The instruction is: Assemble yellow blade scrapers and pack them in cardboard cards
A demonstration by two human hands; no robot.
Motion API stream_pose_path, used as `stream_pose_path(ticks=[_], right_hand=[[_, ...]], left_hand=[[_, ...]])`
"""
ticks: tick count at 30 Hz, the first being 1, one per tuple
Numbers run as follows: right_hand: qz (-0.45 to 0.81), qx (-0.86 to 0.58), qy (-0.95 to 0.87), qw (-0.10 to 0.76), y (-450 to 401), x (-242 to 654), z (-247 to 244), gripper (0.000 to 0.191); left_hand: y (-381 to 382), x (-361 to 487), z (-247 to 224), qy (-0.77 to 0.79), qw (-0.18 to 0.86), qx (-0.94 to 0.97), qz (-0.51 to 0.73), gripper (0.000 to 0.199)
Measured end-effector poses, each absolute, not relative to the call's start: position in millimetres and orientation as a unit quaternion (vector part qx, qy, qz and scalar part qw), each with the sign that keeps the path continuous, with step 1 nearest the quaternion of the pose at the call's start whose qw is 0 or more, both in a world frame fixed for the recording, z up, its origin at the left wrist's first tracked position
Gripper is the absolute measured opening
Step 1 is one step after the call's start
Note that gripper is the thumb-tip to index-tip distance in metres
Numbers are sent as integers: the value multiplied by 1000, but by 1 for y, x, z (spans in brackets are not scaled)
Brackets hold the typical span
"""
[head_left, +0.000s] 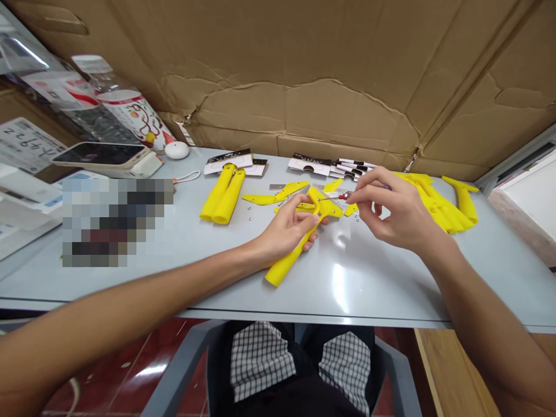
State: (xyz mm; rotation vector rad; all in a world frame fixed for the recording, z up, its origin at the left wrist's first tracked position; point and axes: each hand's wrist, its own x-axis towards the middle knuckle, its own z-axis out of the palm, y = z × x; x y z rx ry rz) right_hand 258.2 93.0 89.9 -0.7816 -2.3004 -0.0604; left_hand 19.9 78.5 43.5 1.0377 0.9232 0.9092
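My left hand (295, 226) is closed around a yellow plastic peeler-like handle (284, 263), its wider end tilted down toward me and its forked head pointing away. In my right hand (388, 205) is a small screwdriver (344, 196) with a red and dark handle, pinched between the fingers. The screwdriver's thin tip reaches the head of the yellow handle; whether it sits in a screw is too small to tell. Around the head lie flat yellow plastic pieces (260, 200), metal blades and several tiny nuts (249, 219).
Two yellow tubular handles (223, 194) lie left of centre by printed cards (230, 162). More yellow parts (447, 202) are piled at the right. A phone (102, 156), bottles (130, 110) and a white rounded case (176, 150) stand at the left. A cardboard wall (304, 69) closes the back.
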Motion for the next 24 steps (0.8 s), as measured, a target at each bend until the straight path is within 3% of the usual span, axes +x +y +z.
stream_pose_path(ticks=[6,13,24], right_hand=[[-58,-370,-865,333,91,257,90,22],[-48,-383,-867,317,94,260,88,8],[-140,-408,-840,328,97,261,80,29]], left_hand=[[78,21,45,422,670,462,399,21],[79,20,43,419,674,453,405,26],[78,21,46,426,670,459,400,21]])
